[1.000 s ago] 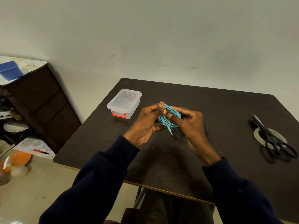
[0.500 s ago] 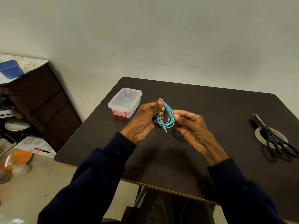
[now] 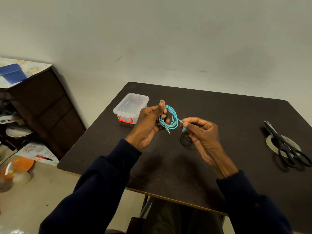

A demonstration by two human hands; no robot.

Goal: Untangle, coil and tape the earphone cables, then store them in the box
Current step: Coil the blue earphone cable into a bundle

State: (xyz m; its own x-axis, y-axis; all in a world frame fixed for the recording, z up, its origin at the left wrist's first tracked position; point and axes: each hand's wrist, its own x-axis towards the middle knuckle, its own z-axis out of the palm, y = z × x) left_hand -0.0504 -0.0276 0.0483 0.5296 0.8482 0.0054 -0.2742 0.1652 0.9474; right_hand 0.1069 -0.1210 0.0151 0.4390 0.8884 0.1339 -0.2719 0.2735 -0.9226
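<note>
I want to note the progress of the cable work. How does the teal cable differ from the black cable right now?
The teal cable is held up in the air; the black cable lies on the table. The left hand grips the teal cable in loops and the right hand pinches its end; the black cable seems untouched. Both are outside the box.

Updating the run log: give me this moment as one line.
step: coiling | left hand: grips teal cable coil | right hand: pinches its end | black cable: on table | box: lidded
</note>
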